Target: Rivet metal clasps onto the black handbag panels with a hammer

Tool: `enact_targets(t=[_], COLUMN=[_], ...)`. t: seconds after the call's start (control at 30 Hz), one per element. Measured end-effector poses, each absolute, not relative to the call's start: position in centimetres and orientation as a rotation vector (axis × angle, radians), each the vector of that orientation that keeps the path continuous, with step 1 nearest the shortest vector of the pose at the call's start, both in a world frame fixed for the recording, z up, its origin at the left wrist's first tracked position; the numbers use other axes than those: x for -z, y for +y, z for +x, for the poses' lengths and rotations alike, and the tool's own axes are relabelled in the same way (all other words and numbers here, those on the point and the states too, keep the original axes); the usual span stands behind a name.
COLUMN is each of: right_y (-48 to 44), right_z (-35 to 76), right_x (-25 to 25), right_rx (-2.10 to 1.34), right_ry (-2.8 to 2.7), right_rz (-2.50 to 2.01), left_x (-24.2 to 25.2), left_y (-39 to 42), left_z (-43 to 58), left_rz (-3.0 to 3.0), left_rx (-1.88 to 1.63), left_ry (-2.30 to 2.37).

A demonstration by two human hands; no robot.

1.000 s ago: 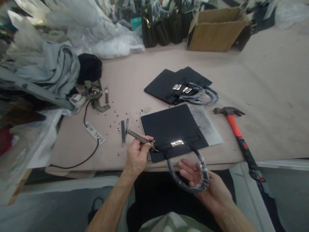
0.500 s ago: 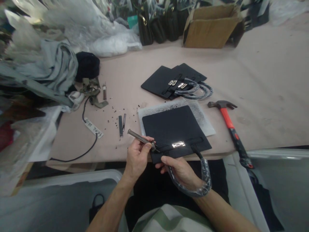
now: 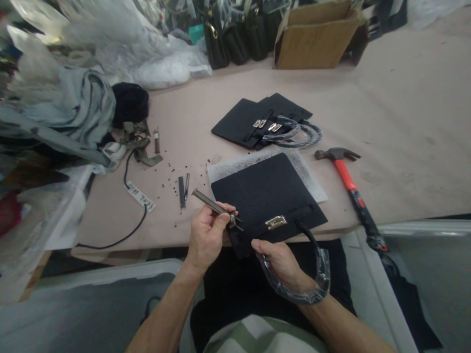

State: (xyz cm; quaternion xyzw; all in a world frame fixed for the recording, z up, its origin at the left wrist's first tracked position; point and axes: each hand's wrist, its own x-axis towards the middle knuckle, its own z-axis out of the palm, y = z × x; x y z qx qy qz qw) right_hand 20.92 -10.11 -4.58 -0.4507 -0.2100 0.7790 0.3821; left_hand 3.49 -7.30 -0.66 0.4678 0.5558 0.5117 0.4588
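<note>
My left hand (image 3: 208, 235) is closed around a metal punch (image 3: 209, 201), whose shaft points up to the left. Its narrow forked end lies by the lower left edge of a black bag panel (image 3: 261, 189). The panel carries a shiny metal clasp (image 3: 276, 222) and tilts over the table's front edge. With thumb and fingers, my right hand (image 3: 279, 260) pinches the panel's near edge. A plastic-wrapped handle (image 3: 323, 269) on the panel loops round my right wrist. Whether the punch tip touches the panel I cannot tell.
A claw hammer (image 3: 349, 186) lies to the right. Behind are more black bag panels (image 3: 239, 122) and an open cardboard box (image 3: 312, 44). White sheeting (image 3: 312, 181) lies under my panel. Small metal tools (image 3: 182, 191), scattered bits and a black cord (image 3: 138, 228) are at left.
The panel has tilted and shifted slightly to the right with my right hand. My left hand keeps its hold on the punch and has moved only a little.
</note>
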Motion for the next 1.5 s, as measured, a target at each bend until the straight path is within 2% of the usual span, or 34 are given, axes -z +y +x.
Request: enact_targets(t=[0.37,0.77,1.5], right_y=[-9.9,-10.0,-8.9], right_z=[20.7,20.4,20.0], right_x=[5.8,6.6,3.1], right_rx=[-2.045,-2.024,-1.881], right_ry=[-0.331,-0.387,-0.726], right_rz=[-1.068,-1.03,-1.157], left_x=[1.7,1.5,2.2], left_y=[-7.7,-9.1,-9.2], left_z=[3.5,3.6,3.0], left_rz=[0.785,1.088,1.248], left_rx=[-1.385,-1.432,-1.325], left_ry=[1.146,1.175,1.357])
